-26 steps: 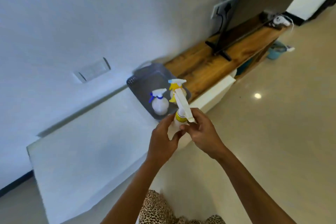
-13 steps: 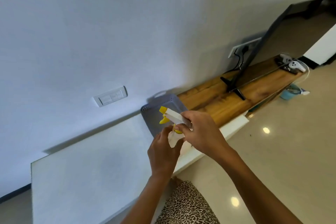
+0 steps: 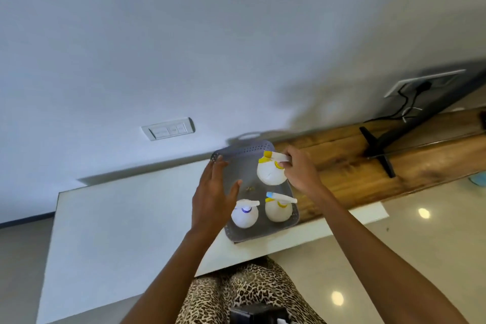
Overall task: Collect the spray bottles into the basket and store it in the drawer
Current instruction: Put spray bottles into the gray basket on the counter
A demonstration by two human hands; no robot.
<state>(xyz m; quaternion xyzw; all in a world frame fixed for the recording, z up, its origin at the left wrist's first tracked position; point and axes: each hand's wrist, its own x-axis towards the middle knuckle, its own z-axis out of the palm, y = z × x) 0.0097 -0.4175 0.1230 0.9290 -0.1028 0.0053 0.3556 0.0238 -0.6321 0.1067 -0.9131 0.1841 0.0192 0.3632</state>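
A grey perforated basket [image 3: 243, 151] sits on the white cabinet top [image 3: 126, 221], by the wall. Three round white spray bottles stand in it. My right hand [image 3: 299, 171] grips the trigger head of the far yellow-capped bottle [image 3: 269, 175] in the basket's far right corner. Near the front stand a blue-capped bottle [image 3: 244, 214] and a second yellow-capped bottle [image 3: 278, 209]. My left hand [image 3: 214, 196] hovers open over the basket's left side, fingers spread, holding nothing.
A wooden shelf [image 3: 368, 163] runs to the right of the basket and carries a black TV stand foot [image 3: 378, 150]. A wall switch [image 3: 168, 129] and a socket with cables [image 3: 418, 84] are on the wall. Glossy floor lies to the right.
The yellow-capped bottle, held in both hands before, now stands in the basket's far right corner. My left hand has let go and opened. The camera now looks more steeply down.
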